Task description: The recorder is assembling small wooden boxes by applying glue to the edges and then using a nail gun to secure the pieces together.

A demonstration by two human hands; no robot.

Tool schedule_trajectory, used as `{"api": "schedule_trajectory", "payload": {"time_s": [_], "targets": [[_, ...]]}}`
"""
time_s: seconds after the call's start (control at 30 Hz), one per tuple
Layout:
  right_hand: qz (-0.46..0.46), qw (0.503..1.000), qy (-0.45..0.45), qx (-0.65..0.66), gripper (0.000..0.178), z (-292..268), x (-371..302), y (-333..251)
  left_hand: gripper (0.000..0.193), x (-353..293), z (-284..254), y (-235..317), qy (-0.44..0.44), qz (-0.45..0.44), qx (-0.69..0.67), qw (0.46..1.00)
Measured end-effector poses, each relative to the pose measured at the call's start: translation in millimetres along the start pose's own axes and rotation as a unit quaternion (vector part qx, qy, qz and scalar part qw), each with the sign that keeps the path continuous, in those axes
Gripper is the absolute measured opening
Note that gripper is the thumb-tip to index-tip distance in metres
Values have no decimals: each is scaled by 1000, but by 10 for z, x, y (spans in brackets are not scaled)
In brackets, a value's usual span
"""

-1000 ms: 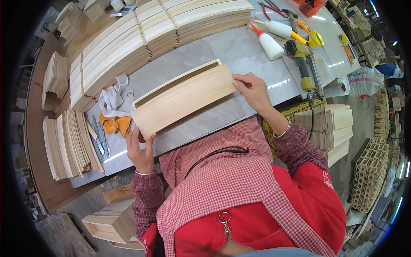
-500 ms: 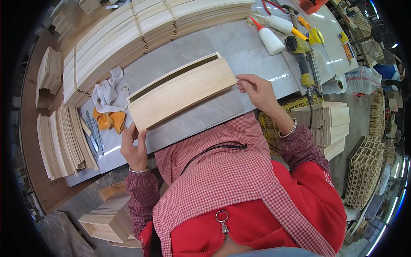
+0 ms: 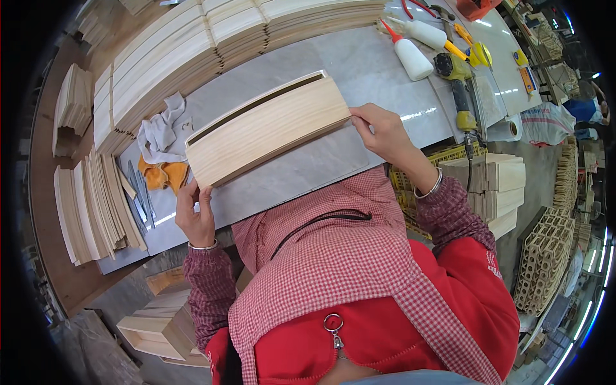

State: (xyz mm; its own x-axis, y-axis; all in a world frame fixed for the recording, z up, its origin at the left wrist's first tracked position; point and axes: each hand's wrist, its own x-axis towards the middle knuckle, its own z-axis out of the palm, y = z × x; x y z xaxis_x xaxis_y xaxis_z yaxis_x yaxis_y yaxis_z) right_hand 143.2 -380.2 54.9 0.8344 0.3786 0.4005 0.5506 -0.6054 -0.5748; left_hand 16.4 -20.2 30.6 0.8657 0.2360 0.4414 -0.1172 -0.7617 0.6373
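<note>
- Central object: we saw the long, pale wooden box [image 3: 269, 135] over the grey tabletop [image 3: 353, 61], between the two hands, one broad side turned up and its narrow opening facing away from the wearer. Whether its underside rested fully on the surface, we could not tell.
- Left hand [image 3: 195, 217]: it grasped the box's near left corner between thumb and fingers, a hold that, we judged, governed the tilt of that end.
- Right hand [image 3: 388, 136]: thumb and fingertips pinched the box's right end, the palm apart from the wood. We took the use of opposite ends as a way to steady a long shape while leaving its broad side uncovered.
- Beyond the box: stacked boards [image 3: 154, 70] lay in a long row, set back, we supposed, to give the box room.
- Left of the box: a white cloth [image 3: 160, 138] and an orange cloth [image 3: 163, 175] lay crumpled near its end; farther left, thin slats [image 3: 93, 208] leaned together on edge, probably for easy lifting.
- Right of the box and beyond it: a red-tipped white bottle [image 3: 412, 59] and a yellow-and-black power tool [image 3: 461, 96] lay on their sides, conveniently placed, we judged, for the right hand.
</note>
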Motion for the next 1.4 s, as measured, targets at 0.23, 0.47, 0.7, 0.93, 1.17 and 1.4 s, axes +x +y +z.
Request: {"api": "schedule_trajectory", "payload": {"time_s": [0.23, 0.47, 0.7, 0.93, 1.17, 1.4], "targets": [[-73, 993, 20, -87, 18, 11, -21, 29, 15, 54, 33, 17, -9, 18, 8, 1000], [-77, 996, 22, -38, 25, 109, -33, 114, 13, -58, 22, -88, 48, -20, 10, 999], [96, 992, -40, 71, 23, -39, -70, 5, 21, 64, -261, -188, 46, -57, -52, 996], [100, 992, -45, 63, 22, -241, -20, 127, 25, 248, -1180, -1295, 196, -160, 278, 927], [125, 988, -87, 38, 21, -278, 22, 129, 19, 284, -1337, -1636, 95, -184, 569, 796], [108, 990, -94, 10, 21, -338, 125, 128, 13, 174, -1522, -1352, 162, -307, 408, 845]]}}
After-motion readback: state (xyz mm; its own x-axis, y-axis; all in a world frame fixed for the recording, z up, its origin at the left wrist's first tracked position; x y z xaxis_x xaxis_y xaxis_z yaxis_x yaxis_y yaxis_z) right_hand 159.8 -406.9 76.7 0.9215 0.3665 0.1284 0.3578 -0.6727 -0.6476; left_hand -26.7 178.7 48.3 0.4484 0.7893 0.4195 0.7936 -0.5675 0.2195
